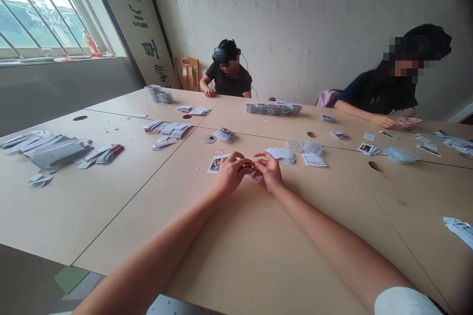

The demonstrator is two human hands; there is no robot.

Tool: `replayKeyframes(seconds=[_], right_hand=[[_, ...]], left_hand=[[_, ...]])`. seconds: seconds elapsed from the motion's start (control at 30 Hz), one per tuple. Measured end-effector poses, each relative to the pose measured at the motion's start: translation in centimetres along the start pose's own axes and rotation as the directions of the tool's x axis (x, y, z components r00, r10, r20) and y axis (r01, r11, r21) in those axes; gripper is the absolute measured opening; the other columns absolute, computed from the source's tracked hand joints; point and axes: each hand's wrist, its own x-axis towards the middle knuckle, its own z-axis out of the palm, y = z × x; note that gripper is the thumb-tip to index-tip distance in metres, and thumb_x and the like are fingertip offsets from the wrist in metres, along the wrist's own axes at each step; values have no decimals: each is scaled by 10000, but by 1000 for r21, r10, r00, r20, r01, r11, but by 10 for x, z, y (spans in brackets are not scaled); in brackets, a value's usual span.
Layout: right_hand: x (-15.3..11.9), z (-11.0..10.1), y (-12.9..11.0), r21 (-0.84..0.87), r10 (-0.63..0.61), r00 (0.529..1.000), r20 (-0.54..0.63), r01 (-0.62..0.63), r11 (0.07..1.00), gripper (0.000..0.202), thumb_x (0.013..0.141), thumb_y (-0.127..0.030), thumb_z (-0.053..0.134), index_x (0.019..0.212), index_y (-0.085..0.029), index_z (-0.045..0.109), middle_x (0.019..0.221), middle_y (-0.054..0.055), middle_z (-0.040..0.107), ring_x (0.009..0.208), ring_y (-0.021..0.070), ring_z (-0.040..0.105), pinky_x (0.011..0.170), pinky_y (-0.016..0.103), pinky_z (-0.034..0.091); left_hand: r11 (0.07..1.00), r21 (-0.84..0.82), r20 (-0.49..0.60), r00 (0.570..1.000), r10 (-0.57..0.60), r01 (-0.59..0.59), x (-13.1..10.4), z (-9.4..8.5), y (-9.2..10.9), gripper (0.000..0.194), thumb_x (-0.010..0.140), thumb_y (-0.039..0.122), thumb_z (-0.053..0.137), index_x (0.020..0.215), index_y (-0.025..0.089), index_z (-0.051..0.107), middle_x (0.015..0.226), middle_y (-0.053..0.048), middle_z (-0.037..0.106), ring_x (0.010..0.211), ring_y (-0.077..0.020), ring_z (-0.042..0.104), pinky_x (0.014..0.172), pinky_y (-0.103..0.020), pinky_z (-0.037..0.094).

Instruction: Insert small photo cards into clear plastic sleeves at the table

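Observation:
My left hand (231, 173) and my right hand (269, 171) meet above the middle of the wooden table (236, 236). Between their fingertips is a small dark printed card (244, 167), pinched from both sides. Something clear, perhaps a plastic sleeve, shows just under the fingers. A printed card with a white border (215, 164) lies beside my left hand, partly covered by it. Right of my right hand is a pile of white cards (281, 155). Beyond my hands, a stack of cards in clear sleeves (223, 134) rests near a round disc (209, 139).
Paper bundles (55, 150) and more cards (168, 130) lie at left. Sleeved stacks (273, 109) stand at the far side. Clear sleeves (401, 155) and cards (367, 149) lie at right. Two people sit across the table, one handling something at the far right.

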Motion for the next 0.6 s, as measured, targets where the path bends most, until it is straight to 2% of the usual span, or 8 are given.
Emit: replayKeyframes(seconds=[0.17,0.4,0.6], right_hand=[[0,-1,0,-12,-1,1000,4,1,1000,356,682,-323,733,961,-225,534,648,-39,644,587,154,647,486,239,518],[-1,3,-3,33,20,999,-36,-19,999,382,662,-243,696,979,-237,483,604,-64,630,550,137,618,511,238,498],[0,3,-3,63,28,999,-38,-25,998,353,655,-246,701,938,-234,490,595,-69,621,505,109,559,474,207,414]], left_hand=[[999,18,17,999,27,-28,0,-1,1,168,891,289,575,1003,276,700,1009,-38,592,813,-136,610,785,-304,453],[998,51,15,999,32,-32,1,-1,1,168,878,273,598,1014,288,695,1007,-29,609,832,-146,620,879,-356,429],[999,-45,12,1000,3,-2,2,-2,3,142,857,235,619,970,264,700,965,-32,604,800,-136,608,740,-278,470]])
